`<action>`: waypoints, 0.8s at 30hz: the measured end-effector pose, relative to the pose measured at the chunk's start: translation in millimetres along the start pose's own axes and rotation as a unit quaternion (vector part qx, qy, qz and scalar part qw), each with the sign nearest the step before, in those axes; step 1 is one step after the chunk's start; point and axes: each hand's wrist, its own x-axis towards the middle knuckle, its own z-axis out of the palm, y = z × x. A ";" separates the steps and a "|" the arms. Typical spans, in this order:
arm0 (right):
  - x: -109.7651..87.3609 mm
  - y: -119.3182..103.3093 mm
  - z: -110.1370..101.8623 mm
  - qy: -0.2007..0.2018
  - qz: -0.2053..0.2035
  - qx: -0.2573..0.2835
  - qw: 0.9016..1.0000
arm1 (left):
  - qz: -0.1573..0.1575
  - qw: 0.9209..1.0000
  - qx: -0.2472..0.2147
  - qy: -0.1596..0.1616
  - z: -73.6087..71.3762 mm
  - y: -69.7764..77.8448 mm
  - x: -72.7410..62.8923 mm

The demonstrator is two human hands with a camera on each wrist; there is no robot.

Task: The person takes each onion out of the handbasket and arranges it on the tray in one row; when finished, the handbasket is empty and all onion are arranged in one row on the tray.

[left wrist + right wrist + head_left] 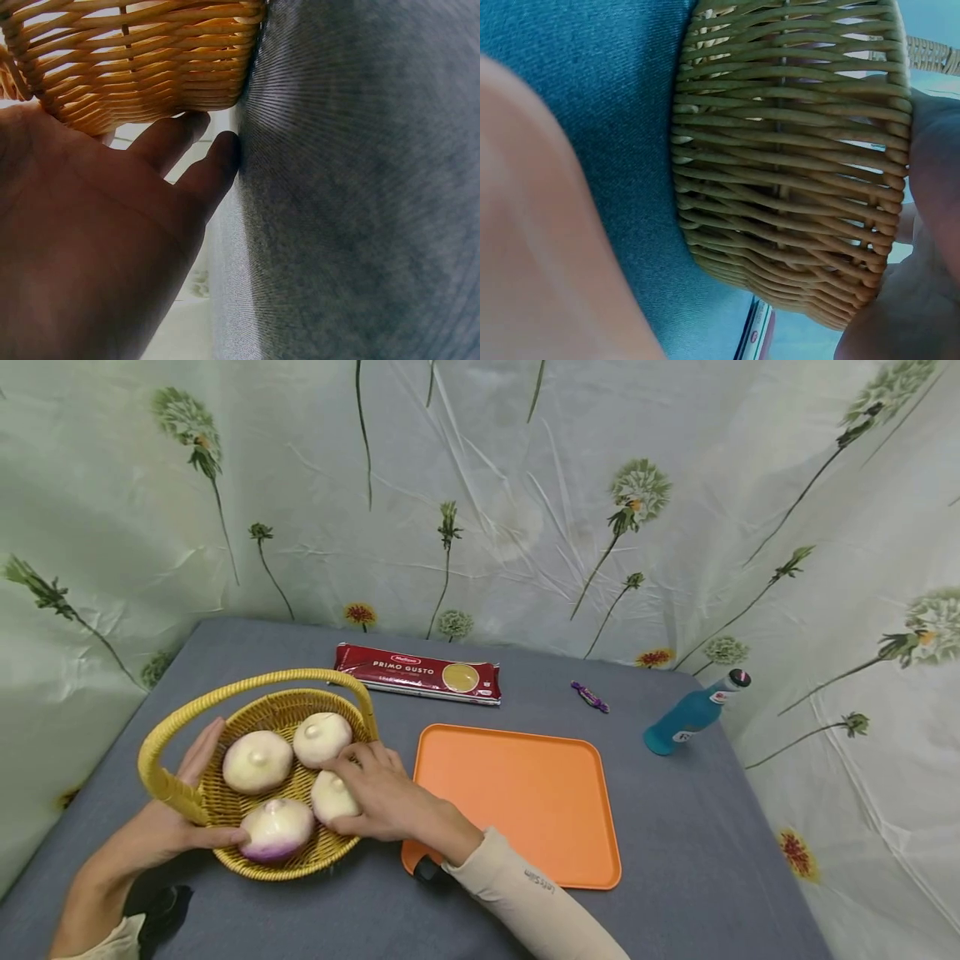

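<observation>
A yellow wicker basket (322, 853) with an arched handle stands at the left of the table, holding several white-and-purple turnips (257, 762). My left hand (168, 827) grips its left side, thumb over the rim close to the front turnip (276, 829), fingers outside along the wall. In the left wrist view the left fingers (214, 161) lie against the woven wall, low near the tabletop. Reaching over the right rim, my right hand (386, 793) holds the right turnip (330, 799) between thumb and fingers. The right wrist view shows the basket wall (787, 165), with this hand at the rim.
An orange tray (517, 810) lies right of the basket, under my right forearm. Behind are a red spaghetti pack (416, 674) and a purple wrapped candy (590, 697). A blue bottle (693, 717) stands farther right. A floral curtain (510, 527) hangs behind the grey table.
</observation>
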 end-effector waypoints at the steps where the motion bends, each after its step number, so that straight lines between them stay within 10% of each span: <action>1: -0.7 0.5 -0.6 0.005 -0.004 0.003 1.000 | 0.000 1.000 0.000 0.000 0.1 0.1 0.4; 24: -33.2 2.4 -31.6 0.103 -0.045 0.131 0.985 | -0.001 1.000 0.001 -0.003 0.3 0.1 -0.7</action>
